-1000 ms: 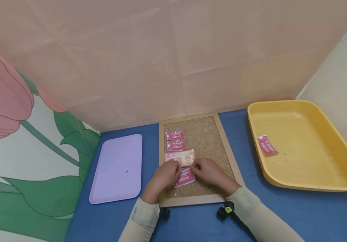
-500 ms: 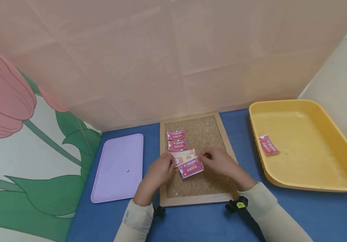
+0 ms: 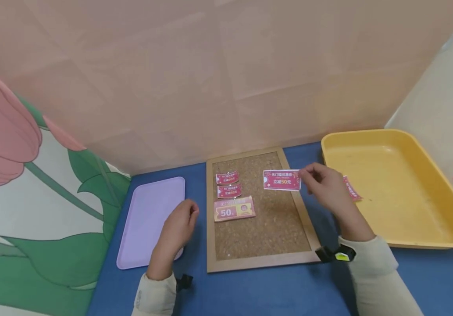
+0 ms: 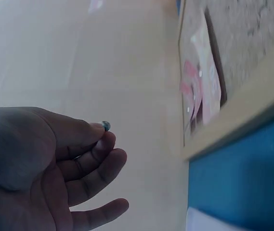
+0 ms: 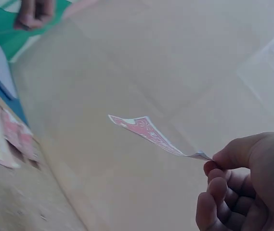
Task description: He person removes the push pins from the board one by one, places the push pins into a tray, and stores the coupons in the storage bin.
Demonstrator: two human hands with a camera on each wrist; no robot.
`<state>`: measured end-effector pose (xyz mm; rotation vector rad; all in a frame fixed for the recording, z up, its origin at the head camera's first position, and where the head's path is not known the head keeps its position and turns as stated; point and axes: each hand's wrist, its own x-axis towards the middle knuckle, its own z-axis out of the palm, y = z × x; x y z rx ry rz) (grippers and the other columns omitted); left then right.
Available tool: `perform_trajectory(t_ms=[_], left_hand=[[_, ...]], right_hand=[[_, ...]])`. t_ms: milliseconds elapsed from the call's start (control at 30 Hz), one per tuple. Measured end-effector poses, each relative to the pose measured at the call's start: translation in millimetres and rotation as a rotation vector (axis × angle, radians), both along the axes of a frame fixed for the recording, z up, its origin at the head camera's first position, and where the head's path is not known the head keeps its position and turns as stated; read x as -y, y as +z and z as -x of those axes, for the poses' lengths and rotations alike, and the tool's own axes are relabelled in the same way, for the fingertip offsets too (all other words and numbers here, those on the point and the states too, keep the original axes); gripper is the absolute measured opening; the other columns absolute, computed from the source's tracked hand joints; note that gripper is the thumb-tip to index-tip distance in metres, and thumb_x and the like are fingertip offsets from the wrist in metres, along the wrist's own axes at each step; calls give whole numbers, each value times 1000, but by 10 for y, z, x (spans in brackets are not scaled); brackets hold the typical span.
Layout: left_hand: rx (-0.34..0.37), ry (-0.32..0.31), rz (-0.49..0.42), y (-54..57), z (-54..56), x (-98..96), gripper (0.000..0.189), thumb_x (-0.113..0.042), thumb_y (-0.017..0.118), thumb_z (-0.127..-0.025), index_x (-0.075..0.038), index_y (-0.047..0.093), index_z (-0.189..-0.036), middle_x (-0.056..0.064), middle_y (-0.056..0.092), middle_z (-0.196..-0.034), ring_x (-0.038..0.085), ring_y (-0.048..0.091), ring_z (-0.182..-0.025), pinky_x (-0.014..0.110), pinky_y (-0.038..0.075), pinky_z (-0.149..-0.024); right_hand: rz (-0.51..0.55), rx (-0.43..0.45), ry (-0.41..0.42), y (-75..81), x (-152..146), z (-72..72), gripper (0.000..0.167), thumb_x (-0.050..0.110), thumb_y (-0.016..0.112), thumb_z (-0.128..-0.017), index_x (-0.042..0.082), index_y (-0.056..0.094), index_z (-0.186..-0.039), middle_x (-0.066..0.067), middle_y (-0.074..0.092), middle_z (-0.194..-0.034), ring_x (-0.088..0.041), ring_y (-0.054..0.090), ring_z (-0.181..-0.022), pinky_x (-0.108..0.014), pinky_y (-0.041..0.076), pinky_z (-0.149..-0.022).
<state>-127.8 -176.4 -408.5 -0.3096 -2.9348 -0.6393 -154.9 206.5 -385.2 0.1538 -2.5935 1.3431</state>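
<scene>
Hanging in the air at one o'clock from the middle of the cork board [image 3: 273,237], a magenta discount coupon [image 3: 281,180] printed with "50" faces the wearer, held by the person's right hand [image 3: 326,188]. Thumb and fingertips are pinched together on the coupon's right end, the rest reaching out unsupported. The right wrist view shows it rippling and creasing beside the pinch, so it is probably thin paper: almost weightless, floppy, easily bent or torn, not very slippery. A light hold at a corner or short edge should suffice, leaving the print uncovered; a second hold at the far end would likely steady it.

At nine o'clock, the left hand [image 3: 179,224] is above the edge of a lilac tray [image 3: 147,215], thumb and forefinger closed on a tiny shiny stud [image 4: 106,126], perhaps a pin head. That would be hard and light, small enough to drop, best held by its sides.

On the board, a pink ticket [image 3: 234,210] lies at nine o'clock.
</scene>
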Motion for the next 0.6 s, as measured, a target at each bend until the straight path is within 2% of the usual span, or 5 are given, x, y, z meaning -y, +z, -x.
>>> perform_trajectory(t_ms=[167, 400, 600], left_hand=[[-2, 63, -29, -1, -28, 233, 6, -12, 60, -97, -7, 58, -98, 6, 57, -88, 20, 55, -78, 37, 48, -68], [-26, 144, -80, -69, -40, 552, 6, -6, 57, -96, -1, 56, -99, 14, 56, -92, 28, 56, -87, 42, 47, -76], [10, 216, -108, -135, -19, 723, 8, -8, 54, -98, 0, 55, -99, 15, 57, -93, 30, 56, -88, 42, 47, -76]], right_hand=[[32, 17, -128, 75, -235, -11, 42, 47, 53, -97, 7, 63, -106, -12, 58, -76, -26, 51, -61, -30, 40, -43], [126, 121, -264, 76, -565, -20, 50, 54, 51, -95, 8, 61, -112, -12, 56, -89, -23, 55, -74, -28, 50, -53], [157, 142, -355, 29, -824, -18, 49, 53, 53, -94, 8, 62, -111, -3, 56, -77, -19, 54, -70, -25, 43, -49]])
